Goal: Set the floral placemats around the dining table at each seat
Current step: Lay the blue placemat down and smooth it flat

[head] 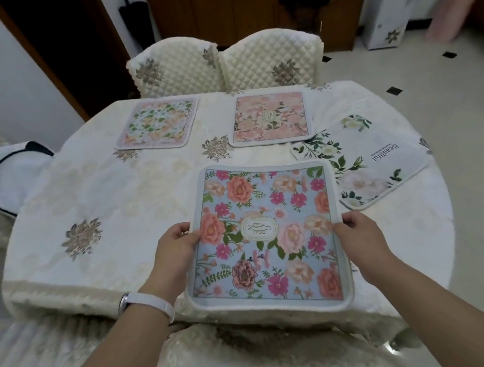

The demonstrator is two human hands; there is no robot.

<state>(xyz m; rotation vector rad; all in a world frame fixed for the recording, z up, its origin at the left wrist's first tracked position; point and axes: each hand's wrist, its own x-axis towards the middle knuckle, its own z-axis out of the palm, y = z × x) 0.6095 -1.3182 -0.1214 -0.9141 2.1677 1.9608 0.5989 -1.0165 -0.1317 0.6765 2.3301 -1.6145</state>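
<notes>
A light-blue placemat with pink and orange flowers is held over the near edge of the table, which wears a cream embroidered cloth. My left hand grips its left edge and my right hand grips its right edge. Three more mats lie flat on the cloth: a white one with green and orange blooms at the far left, a pink one at the far middle, and a white one with green leaves at the right, partly under the blue mat's corner.
Two quilted cream chairs stand at the table's far side. Another covered chair sits right below my arms. A white bag with dark trim rests on a seat at the left. Tiled floor lies to the right.
</notes>
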